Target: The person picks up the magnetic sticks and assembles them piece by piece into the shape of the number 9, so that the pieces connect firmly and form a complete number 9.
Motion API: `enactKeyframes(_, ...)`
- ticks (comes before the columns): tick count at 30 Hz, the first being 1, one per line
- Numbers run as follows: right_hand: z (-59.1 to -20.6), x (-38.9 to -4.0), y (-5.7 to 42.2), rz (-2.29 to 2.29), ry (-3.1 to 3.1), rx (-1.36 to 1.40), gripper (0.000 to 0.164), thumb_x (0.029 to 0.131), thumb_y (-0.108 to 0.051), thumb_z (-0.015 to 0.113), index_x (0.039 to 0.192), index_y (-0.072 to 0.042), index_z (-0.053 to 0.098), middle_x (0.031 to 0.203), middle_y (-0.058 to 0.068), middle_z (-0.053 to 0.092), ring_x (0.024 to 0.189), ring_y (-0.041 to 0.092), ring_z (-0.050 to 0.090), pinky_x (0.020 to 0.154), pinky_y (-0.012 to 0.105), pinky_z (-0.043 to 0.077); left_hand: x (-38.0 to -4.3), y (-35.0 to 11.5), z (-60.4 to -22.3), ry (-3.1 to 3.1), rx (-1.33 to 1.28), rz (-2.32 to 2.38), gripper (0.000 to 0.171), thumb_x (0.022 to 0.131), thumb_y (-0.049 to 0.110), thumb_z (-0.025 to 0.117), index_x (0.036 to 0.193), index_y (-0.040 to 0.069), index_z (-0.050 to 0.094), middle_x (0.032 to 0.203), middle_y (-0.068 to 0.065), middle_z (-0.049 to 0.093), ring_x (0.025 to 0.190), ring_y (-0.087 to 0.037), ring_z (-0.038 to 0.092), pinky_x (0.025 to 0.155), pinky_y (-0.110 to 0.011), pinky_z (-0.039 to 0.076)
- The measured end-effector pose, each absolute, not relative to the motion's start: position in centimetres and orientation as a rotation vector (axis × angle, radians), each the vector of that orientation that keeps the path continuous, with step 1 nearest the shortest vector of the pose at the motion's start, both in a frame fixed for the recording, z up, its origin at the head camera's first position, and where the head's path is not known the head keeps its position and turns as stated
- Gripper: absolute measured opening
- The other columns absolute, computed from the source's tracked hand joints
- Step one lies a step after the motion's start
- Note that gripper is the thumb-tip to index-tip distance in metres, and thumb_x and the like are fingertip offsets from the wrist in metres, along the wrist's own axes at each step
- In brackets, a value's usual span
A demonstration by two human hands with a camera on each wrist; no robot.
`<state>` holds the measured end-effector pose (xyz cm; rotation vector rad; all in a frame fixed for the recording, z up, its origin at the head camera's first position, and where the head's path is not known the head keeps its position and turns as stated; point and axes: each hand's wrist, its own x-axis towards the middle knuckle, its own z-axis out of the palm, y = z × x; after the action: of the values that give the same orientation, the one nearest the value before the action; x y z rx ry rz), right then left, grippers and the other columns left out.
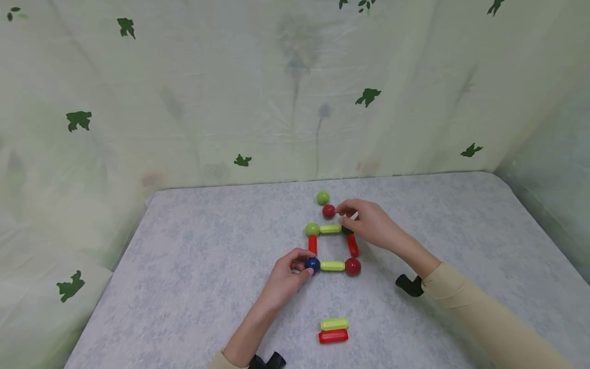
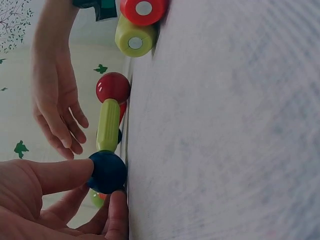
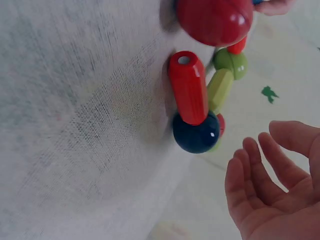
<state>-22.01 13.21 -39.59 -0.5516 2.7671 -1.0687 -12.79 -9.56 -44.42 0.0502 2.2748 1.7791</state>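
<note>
My left hand [image 1: 287, 272] pinches a blue ball [image 1: 313, 264] between thumb and fingers at the front left corner of a square of magnetic rods and balls. From it a yellow-green rod [image 1: 332, 266] runs to a red ball [image 1: 353, 266]. A left red rod [image 1: 312, 246] leads back to a green ball [image 1: 312, 229], and a back yellow-green rod [image 1: 330, 229] to a dark blue ball [image 3: 196, 132]. Joined to that ball, the right red rod [image 3: 189, 90] has its near end apart from the front red ball. My right hand [image 1: 369, 223] hovers beside the dark blue ball, fingers loosely bent, holding nothing.
Behind the square lie a loose red ball [image 1: 329, 211] and a loose green ball [image 1: 322, 197]. Nearer me, a spare yellow-green rod [image 1: 334, 324] and a spare red rod [image 1: 333, 336] lie side by side. A leaf-patterned curtain [image 1: 207, 102] hangs beyond the table's back edge.
</note>
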Motion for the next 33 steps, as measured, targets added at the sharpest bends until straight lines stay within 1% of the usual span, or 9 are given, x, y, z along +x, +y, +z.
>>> enactKeyframes(4, -39.9, -23.5, 12.6, -1.032, 2.785, -0.54, 0.03, 0.095, -0.014, 0.062, 0.124, -0.007, 0.065, 0.121, 0.008, 0.063, 0.107, 0.026, 0.056, 0.087, 0.042, 0.05, -12.8, -9.5, -44.4, 2.292, 0.06, 1.762, 0.029, 0.092, 0.002, 0.065, 0.12, 0.007, 0.065, 0.106, -0.009, 0.059, 0.09, -0.022, 0.049, 0.067, -0.03, 0.043)
enactKeyframes(7, -40.2, -24.5, 12.1, -1.004, 2.766, -0.541, 0.033, 0.095, -0.016, 0.063, 0.128, -0.009, 0.063, 0.126, 0.007, 0.061, 0.112, 0.027, 0.055, 0.088, 0.044, 0.049, -12.8, -9.5, -44.3, 2.3, 0.065, 1.755, 0.029, 0.092, 0.002, 0.065, 0.12, 0.006, 0.064, 0.107, -0.008, 0.06, 0.091, -0.022, 0.049, 0.068, -0.031, 0.043)
enactKeyframes(11, -40.5, -25.7, 11.4, -0.939, 2.727, -0.535, 0.036, 0.095, -0.017, 0.064, 0.131, -0.013, 0.062, 0.129, 0.005, 0.06, 0.115, 0.028, 0.055, 0.09, 0.045, 0.048, -12.8, -9.5, -44.0, 2.296, 0.06, 1.755, 0.029, 0.092, 0.001, 0.064, 0.12, 0.004, 0.064, 0.107, -0.01, 0.059, 0.091, -0.023, 0.048, 0.068, -0.031, 0.042)
enactKeyframes(13, -40.7, -26.1, 11.2, -0.91, 2.715, -0.537, 0.036, 0.095, -0.016, 0.065, 0.131, -0.013, 0.062, 0.13, 0.006, 0.06, 0.116, 0.028, 0.055, 0.092, 0.045, 0.048, -12.9, -9.5, -44.0, 2.291, 0.055, 1.753, 0.028, 0.092, -0.001, 0.063, 0.12, 0.002, 0.064, 0.105, -0.012, 0.059, 0.09, -0.024, 0.048, 0.068, -0.031, 0.042)
enactKeyframes(17, -41.3, -26.6, 10.9, -0.888, 2.699, -0.543, 0.037, 0.094, -0.015, 0.066, 0.131, -0.011, 0.062, 0.127, 0.008, 0.06, 0.112, 0.028, 0.057, 0.091, 0.044, 0.048, -13.0, -9.4, -44.1, 2.284, 0.051, 1.753, 0.028, 0.091, -0.003, 0.062, 0.119, 0.0, 0.063, 0.103, -0.014, 0.059, 0.089, -0.025, 0.048, 0.066, -0.031, 0.042)
enactKeyframes(21, -41.8, -26.8, 10.8, -0.888, 2.693, -0.553, 0.037, 0.094, -0.013, 0.065, 0.13, -0.009, 0.061, 0.12, 0.009, 0.063, 0.106, 0.027, 0.058, 0.089, 0.042, 0.049, -12.9, -9.4, -44.2, 2.293, 0.063, 1.757, 0.028, 0.092, -0.001, 0.064, 0.119, 0.003, 0.064, 0.103, -0.01, 0.059, 0.089, -0.023, 0.048, 0.066, -0.03, 0.042)
enactKeyframes(25, -41.9, -26.7, 10.8, -0.904, 2.692, -0.561, 0.035, 0.094, -0.012, 0.064, 0.129, -0.008, 0.062, 0.117, 0.009, 0.064, 0.104, 0.027, 0.059, 0.089, 0.042, 0.049, -12.8, -9.5, -44.4, 2.289, 0.064, 1.763, 0.028, 0.092, 0.001, 0.064, 0.12, 0.005, 0.064, 0.104, -0.009, 0.059, 0.089, -0.022, 0.049, 0.066, -0.031, 0.042)
enactKeyframes(27, -41.9, -26.8, 10.8, -0.918, 2.684, -0.56, 0.035, 0.094, -0.012, 0.064, 0.129, -0.008, 0.062, 0.117, 0.01, 0.064, 0.105, 0.027, 0.059, 0.09, 0.042, 0.049, -12.7, -9.5, -44.1, 2.284, 0.061, 1.768, 0.028, 0.092, 0.0, 0.063, 0.12, 0.004, 0.064, 0.104, -0.01, 0.059, 0.089, -0.023, 0.048, 0.066, -0.031, 0.042)
enactKeyframes(33, -42.2, -27.2, 11.0, -0.954, 2.657, -0.553, 0.034, 0.094, -0.014, 0.065, 0.128, -0.006, 0.062, 0.119, 0.012, 0.063, 0.109, 0.03, 0.059, 0.092, 0.043, 0.048, -11.8, -9.2, -41.5, 2.289, 0.073, 1.777, 0.027, 0.091, -0.006, 0.061, 0.118, -0.003, 0.062, 0.102, -0.016, 0.058, 0.087, -0.026, 0.048, 0.066, -0.029, 0.041)
